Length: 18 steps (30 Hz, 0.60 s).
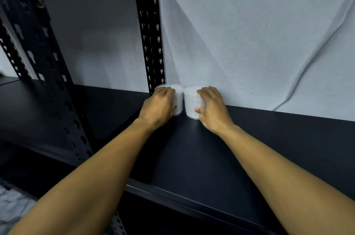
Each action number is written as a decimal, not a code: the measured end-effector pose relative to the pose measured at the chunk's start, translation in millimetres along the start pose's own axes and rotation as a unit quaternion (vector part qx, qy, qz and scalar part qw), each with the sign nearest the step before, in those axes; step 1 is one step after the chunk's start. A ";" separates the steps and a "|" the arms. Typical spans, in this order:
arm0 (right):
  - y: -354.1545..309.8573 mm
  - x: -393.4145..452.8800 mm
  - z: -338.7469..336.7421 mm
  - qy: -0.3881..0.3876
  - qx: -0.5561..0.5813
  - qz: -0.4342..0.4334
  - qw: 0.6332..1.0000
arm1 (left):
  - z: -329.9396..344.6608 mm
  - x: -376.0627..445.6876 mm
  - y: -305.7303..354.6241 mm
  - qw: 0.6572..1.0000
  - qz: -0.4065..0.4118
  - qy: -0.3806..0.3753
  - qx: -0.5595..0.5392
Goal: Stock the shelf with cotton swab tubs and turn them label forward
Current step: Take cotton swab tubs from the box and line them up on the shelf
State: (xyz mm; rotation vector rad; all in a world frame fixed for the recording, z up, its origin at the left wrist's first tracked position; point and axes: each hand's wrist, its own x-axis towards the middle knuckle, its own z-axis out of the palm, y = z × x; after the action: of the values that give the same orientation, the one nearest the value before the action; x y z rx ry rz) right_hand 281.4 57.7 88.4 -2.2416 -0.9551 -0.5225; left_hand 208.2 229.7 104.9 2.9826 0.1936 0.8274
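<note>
While no label reads, left hand [160,107] clasps left tub [177,98]; right hand [212,109] clasps right tub [191,103]

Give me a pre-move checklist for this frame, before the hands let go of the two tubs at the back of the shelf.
1. Left hand grips the left tub: ok.
2. Right hand grips the right tub: ok.
3. Both tubs upright on the shelf: ok.
4. Tubs side by side at the back, near the white sheet: ok.
5. Labels facing forward: cannot tell, no label is visible and the left tub is blurred.
6. Left tub clear of the upright post: cannot tell.
</note>
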 end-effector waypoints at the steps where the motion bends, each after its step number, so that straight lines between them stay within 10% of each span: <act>1: 0.4 5.3 3.4 0.001 -0.005 -0.002 1.000 | 2.5 5.2 -3.5 1.000 -0.001 -0.002 0.003; 18: 11.9 42.2 23.7 -0.015 -0.016 -0.024 0.999 | 25.2 39.0 -29.9 1.000 0.016 0.021 0.008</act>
State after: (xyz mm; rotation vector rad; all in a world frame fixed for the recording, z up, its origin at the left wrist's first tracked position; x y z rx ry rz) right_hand 320.6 88.5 90.7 -2.2658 -1.0248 -0.5320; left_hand 251.1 264.3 101.0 2.9928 0.1552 0.8965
